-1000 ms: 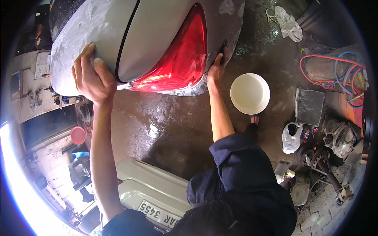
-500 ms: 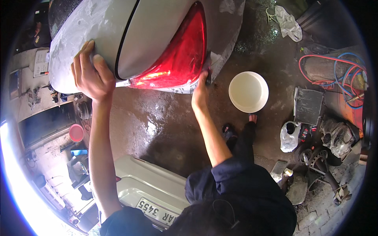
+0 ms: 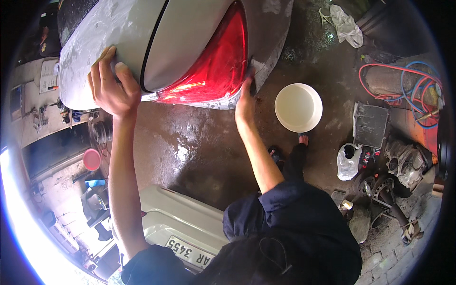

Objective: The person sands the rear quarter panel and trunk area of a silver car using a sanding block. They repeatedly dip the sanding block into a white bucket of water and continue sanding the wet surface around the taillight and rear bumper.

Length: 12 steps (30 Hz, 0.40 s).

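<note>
A silver-grey car body [image 3: 190, 42] with whitish scuffed patches fills the top of the view, a red tail light [image 3: 213, 66] set in its corner. My left hand [image 3: 114, 90] rests on the pale panel left of the dark seam, fingers bent and slightly apart, holding nothing. At the lower right edge of the tail light, my right hand [image 3: 244, 104] presses against the bumper [image 3: 268, 66]. Its fingers close round a small dark piece, mostly hidden, whose kind I cannot make out.
A cream bucket [image 3: 298, 108] with cloudy liquid stands on the wet floor near my foot. Behind me is another car [image 3: 185, 213]. On the right lie coiled hoses [image 3: 403, 80], a plastic bag [image 3: 348, 161] and metal parts [image 3: 384, 190]. A cluttered bench [image 3: 71, 190] stands left.
My right hand has slid slightly up and right along the tail light's edge. My left hand keeps its place on the panel, and the whole view has shifted a little.
</note>
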Tool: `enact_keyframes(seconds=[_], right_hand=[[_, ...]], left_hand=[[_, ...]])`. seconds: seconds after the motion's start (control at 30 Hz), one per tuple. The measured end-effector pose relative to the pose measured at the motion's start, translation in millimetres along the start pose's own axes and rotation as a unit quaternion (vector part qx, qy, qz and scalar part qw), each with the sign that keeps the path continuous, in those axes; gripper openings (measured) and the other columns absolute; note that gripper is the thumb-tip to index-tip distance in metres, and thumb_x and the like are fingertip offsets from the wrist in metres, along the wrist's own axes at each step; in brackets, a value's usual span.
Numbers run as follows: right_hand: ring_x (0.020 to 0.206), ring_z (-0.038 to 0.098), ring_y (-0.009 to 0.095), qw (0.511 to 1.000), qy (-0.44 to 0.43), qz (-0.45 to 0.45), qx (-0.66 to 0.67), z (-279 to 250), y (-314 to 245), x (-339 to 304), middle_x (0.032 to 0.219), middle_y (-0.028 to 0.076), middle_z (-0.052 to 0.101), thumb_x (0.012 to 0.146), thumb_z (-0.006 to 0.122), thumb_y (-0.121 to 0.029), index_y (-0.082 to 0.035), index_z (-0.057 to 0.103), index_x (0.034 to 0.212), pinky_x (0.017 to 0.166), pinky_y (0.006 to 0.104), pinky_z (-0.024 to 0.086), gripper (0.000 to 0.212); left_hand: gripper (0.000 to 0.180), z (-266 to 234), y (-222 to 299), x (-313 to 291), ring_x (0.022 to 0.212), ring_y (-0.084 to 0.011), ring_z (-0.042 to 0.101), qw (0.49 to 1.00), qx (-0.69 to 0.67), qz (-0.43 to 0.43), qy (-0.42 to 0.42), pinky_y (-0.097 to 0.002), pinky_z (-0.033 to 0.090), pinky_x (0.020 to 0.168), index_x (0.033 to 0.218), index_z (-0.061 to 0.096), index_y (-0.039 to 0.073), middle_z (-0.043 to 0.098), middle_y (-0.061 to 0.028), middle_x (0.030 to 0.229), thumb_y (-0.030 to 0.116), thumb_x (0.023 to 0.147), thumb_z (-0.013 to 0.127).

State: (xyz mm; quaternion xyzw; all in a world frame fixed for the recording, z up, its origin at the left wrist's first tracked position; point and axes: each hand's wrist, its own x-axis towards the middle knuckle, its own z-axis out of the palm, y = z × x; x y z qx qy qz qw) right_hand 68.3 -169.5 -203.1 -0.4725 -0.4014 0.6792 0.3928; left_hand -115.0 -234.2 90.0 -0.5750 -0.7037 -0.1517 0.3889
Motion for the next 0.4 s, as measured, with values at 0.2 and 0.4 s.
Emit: enact_keyframes(seconds=[0.2,0.4], right_hand=[[0.161,0.012,0.031,0.994,-0.025,0.101,0.046,-13,-22,34,0.171,0.022,0.022,0.113,0.027,-0.052,0.003,0.024,0.163,0.130,0.0430,0.013,0.074],[0.159,0.021,0.032,0.996,-0.032,0.082,0.010,-2,15,5,0.170,0.019,0.028,0.112,0.031,-0.053,-0.001,0.026,0.163,0.130,0.0390,0.012,0.073]], left_hand=[[0.034,4,3,1,0.103,-0.0353,0.070,1.000,0.007,-0.012,0.007,-0.0427,0.052,0.098,0.114,0.073,0.003,0.074,-0.0150,0.115,0.021,0.091,0.055],[0.036,3,0,4,0.105,-0.0348,0.070,1.000,0.004,-0.008,-0.007,-0.0435,0.051,0.099,0.116,0.073,0.003,0.074,-0.0152,0.117,0.023,0.091,0.055]])
